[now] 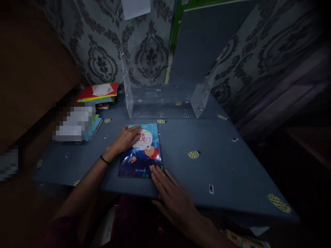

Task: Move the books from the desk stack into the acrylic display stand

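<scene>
A blue picture book with orange fish on its cover lies closed and flat near the table's front edge. My left hand rests over its upper left part, fingers stretched toward the title and covering some of it. At the book's lower right corner, my right hand touches the cover with its fingertips, the fingers lying straight and side by side. Neither hand grips anything. The wrist of the left arm wears a thin dark band.
A clear acrylic rack stands at the back of the table, which has a pineapple-print cloth. Stacked books lie at the back left, with another pile, partly blurred out, in front. A dark panel leans against the patterned wall.
</scene>
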`<action>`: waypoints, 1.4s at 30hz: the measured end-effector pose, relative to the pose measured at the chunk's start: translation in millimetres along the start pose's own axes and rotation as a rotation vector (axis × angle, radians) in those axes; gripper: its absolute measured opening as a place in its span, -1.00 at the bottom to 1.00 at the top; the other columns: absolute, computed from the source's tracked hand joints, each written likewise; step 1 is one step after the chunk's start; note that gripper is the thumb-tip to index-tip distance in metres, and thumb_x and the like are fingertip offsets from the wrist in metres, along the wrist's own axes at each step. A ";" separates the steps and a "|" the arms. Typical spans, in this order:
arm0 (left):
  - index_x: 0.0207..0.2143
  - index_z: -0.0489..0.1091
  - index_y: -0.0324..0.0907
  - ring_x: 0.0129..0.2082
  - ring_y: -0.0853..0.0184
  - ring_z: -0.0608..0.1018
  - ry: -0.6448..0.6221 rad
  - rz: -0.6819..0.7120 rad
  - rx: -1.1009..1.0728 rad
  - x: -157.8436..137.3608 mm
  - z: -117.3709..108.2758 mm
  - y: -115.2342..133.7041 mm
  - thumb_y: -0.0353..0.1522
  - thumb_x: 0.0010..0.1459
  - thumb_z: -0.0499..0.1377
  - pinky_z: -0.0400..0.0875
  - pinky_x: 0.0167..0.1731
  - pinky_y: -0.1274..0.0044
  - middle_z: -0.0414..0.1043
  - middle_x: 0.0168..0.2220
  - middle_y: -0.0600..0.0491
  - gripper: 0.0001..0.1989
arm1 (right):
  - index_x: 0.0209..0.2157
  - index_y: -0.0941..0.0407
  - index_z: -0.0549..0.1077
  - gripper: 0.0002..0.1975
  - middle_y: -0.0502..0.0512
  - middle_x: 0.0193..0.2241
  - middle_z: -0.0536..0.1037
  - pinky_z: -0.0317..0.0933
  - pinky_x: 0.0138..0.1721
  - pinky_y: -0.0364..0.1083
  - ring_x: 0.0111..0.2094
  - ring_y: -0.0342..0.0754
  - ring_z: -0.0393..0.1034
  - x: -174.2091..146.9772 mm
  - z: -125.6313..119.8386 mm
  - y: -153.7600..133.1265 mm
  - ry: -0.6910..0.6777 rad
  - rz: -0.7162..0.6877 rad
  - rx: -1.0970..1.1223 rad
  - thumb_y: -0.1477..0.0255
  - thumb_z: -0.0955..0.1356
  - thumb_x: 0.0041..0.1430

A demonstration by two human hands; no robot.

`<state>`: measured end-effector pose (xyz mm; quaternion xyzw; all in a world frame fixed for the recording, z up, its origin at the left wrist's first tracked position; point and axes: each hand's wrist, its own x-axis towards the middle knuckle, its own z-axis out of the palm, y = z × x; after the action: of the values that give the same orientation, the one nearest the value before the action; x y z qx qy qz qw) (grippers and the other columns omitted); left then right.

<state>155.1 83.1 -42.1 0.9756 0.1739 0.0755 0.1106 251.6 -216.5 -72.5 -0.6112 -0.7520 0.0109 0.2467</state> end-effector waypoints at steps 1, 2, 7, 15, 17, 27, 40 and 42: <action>0.26 0.33 -0.19 0.31 0.14 0.38 0.015 -0.023 -0.013 -4.8 -1.8 -6.9 -0.24 0.43 -0.05 0.15 0.32 0.15 0.33 0.30 -0.14 -0.54 | 0.45 0.33 -0.18 -0.13 0.39 0.42 0.05 0.21 0.31 0.22 0.44 0.16 -0.10 -0.1 0.3 0.0 -0.002 0.000 0.001 0.57 0.33 0.25; 0.25 0.34 -0.19 0.31 0.14 0.39 0.032 -0.039 -0.028 -9.2 -2.8 -12.8 -0.23 0.42 -0.05 0.18 0.31 0.17 0.34 0.30 -0.14 -0.54 | 0.45 0.33 -0.19 -0.12 0.39 0.42 0.05 0.21 0.31 0.23 0.44 0.17 -0.10 -0.1 0.4 -0.2 -0.003 0.000 0.003 0.57 0.34 0.25; 0.24 0.36 -0.17 0.31 0.15 0.38 0.099 -0.060 -0.077 -20.2 1.7 -25.6 -0.25 0.40 -0.02 0.25 0.28 0.21 0.37 0.28 -0.09 -0.55 | 0.44 0.29 -0.07 -0.22 0.38 0.40 0.10 0.20 0.30 0.27 0.42 0.16 -0.01 -0.7 -6.0 0.6 -0.041 0.005 0.028 0.53 0.33 0.30; 0.23 0.36 -0.18 0.30 0.09 0.37 0.184 -0.126 -0.055 -22.8 12.9 -31.5 -0.22 0.37 0.03 0.23 0.29 0.17 0.32 0.31 -0.13 -0.54 | 0.30 0.18 0.29 -0.52 0.31 0.29 0.36 0.13 0.34 0.26 0.32 0.12 0.23 51.4 -25.6 35.8 -0.047 0.011 0.142 0.32 0.25 0.45; 0.26 0.30 -0.17 0.28 0.10 0.39 0.208 -0.134 -0.078 -24.2 14.3 -32.8 -0.22 0.35 0.05 0.24 0.28 0.18 0.35 0.28 -0.14 -0.52 | 0.34 0.19 0.24 -0.48 0.32 0.32 0.30 0.06 0.37 0.27 0.37 0.14 0.12 86.7 -19.2 46.5 -0.091 0.020 0.164 0.27 0.23 0.46; 0.43 -0.12 -0.23 0.28 0.06 0.39 0.241 -0.152 -0.173 -25.7 12.5 -28.8 -0.26 0.30 0.07 0.21 0.26 0.14 0.34 0.28 -0.24 -0.26 | 0.32 0.42 0.21 -0.41 0.45 0.35 0.23 -0.09 0.43 0.16 0.42 0.16 -0.01 193.2 24.3 69.1 -0.206 0.041 0.029 0.28 0.21 0.46; 0.39 0.04 -0.26 0.36 0.06 0.28 0.099 -0.197 -0.165 -27.1 4.9 -26.5 -0.08 0.34 0.05 0.11 0.33 0.17 0.19 0.37 -0.25 -0.29 | 0.37 0.30 0.17 -0.40 0.36 0.41 0.11 -0.11 0.43 0.20 0.44 0.14 -0.08 149.5 7.0 129.6 -0.167 0.210 -0.013 0.24 0.16 0.46; 0.40 0.03 -0.25 0.42 0.05 0.17 0.046 -0.186 -0.154 -28.7 3.5 -28.3 0.00 0.31 0.07 0.03 0.37 0.16 0.09 0.42 -0.25 -0.23 | 0.38 0.37 0.13 -0.35 0.40 0.41 0.07 -0.15 0.43 0.20 0.45 0.16 -0.12 150.6 5.0 127.0 -0.208 0.209 -0.022 0.22 0.19 0.45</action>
<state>120.0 98.1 -55.4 0.9419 0.2599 0.1004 0.1878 346.0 -43.7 -63.3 -0.6842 -0.7060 0.0918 0.1583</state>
